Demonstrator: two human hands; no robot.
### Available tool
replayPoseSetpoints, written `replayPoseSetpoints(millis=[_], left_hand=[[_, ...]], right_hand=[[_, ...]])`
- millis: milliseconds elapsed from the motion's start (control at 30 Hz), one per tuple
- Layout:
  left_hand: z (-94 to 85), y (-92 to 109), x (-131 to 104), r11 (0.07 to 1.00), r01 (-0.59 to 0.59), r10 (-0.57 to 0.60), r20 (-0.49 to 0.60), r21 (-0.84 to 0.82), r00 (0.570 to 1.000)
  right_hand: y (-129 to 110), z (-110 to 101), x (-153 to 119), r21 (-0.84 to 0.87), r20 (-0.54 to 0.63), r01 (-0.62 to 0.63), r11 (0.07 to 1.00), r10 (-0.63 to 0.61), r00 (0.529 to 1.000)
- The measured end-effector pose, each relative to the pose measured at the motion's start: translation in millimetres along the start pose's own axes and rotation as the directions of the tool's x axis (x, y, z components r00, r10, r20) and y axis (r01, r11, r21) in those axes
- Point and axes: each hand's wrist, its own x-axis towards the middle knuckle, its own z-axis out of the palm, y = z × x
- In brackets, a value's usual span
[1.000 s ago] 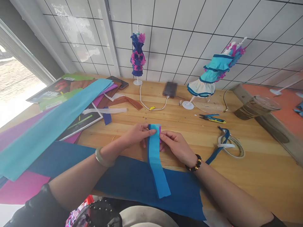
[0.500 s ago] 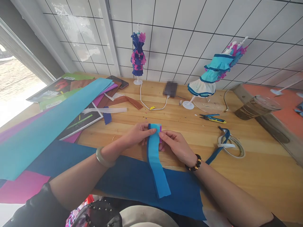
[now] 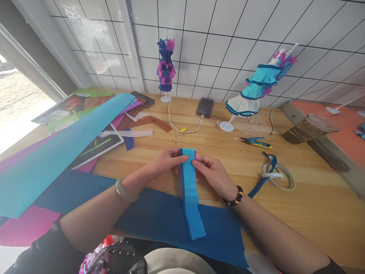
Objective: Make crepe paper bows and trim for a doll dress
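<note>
A light blue crepe paper strip (image 3: 190, 194) with a dark blue left edge hangs down from my two hands. My left hand (image 3: 172, 159) pinches its top from the left, thumb on the front face. On the right edge, my right hand (image 3: 211, 171) pinches the strip beside a narrow purple piece (image 3: 195, 154). Fingers behind the paper are partly hidden. The strip's lower end rests over a wide dark blue paper sheet (image 3: 159, 217) at the table's front.
Two dressed doll stands, a navy one (image 3: 165, 68) and a turquoise one (image 3: 256, 87), stand at the back. Scissors-like snips (image 3: 256, 142), a tape roll (image 3: 285, 179) and a lidded cup (image 3: 308, 129) lie right. Paper sheets (image 3: 71, 140) and magazines (image 3: 111, 146) cover the left.
The strip's upper part has shifted slightly right and hangs straighter. Less of the purple piece shows at its right edge. Both hands keep their pinch.
</note>
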Motion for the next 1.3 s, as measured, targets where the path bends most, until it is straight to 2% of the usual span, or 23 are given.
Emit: replayPoseSetpoints(millis=[200, 367, 500, 667, 867, 1000, 1100, 1200, 1300], left_hand=[[-0.1, -5, 2, 0.997, 0.047, -0.049, -0.025, -0.059, 0.998], [0.1, -3, 4, 0.977, 0.055, -0.084, -0.133, -0.207, 0.988], [-0.6, -2, 4, 0.947, 0.04, -0.109, -0.199, -0.32, 0.974], [-1.8, -4, 4, 0.913, -0.001, -0.097, -0.219, -0.409, 0.971], [1.6, -3, 4, 0.921, -0.046, -0.063, -0.264, -0.388, 0.963], [7.9, -2, 2, 0.952, -0.079, 0.014, -0.217, -0.295, 0.976], [9.0, -4, 1, 0.972, -0.081, 0.037, -0.198, -0.222, 0.979], [6.8, -5, 1, 0.983, -0.054, 0.021, -0.183, -0.177, 0.983], [4.5, -5, 1, 0.986, -0.05, 0.026, -0.154, -0.157, 0.988]], right_hand=[[4, -3, 3, 0.058, -0.044, 0.008, 0.998, -0.005, 0.999], [5, -1, 3, 0.109, -0.034, 0.021, 0.994, -0.018, 0.999], [4, 0, 1, 0.096, 0.005, -0.012, 0.995, 0.012, 1.0], [-2, -8, 2, 0.074, -0.03, -0.096, 0.993, 0.098, 0.995], [-9, -12, 3, 0.105, -0.042, -0.082, 0.991, 0.087, 0.995], [-9, -9, 1, 0.109, 0.038, -0.081, 0.991, 0.077, 0.996], [-9, -11, 1, 0.104, 0.031, -0.04, 0.994, 0.036, 0.999], [-8, -17, 3, 0.009, -0.017, 0.034, 0.999, -0.034, 0.999], [-8, -22, 5, -0.199, -0.025, 0.1, 0.975, -0.107, 0.994]])
